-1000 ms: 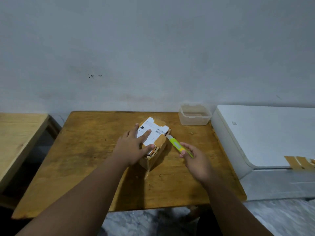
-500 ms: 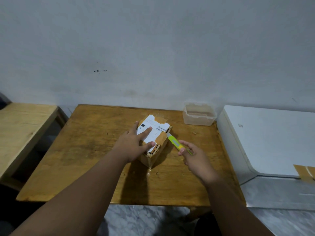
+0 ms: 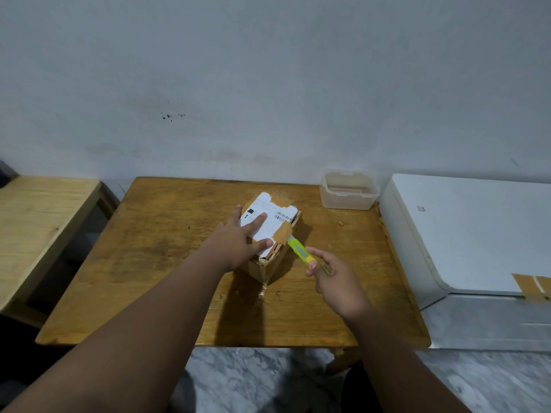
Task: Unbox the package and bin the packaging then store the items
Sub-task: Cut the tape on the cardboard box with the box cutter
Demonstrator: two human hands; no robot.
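Package under flat left hand; right hand grips cutter, tip seemingly at its edge.

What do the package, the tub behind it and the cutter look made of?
Package: brown corrugated cardboard, matte, layered edges showing, taped, with a white paper label. Tub: translucent, slightly cloudy plastic, apparently. Cutter in the right hand: glossy yellow-green plastic casing; blade not discernible.
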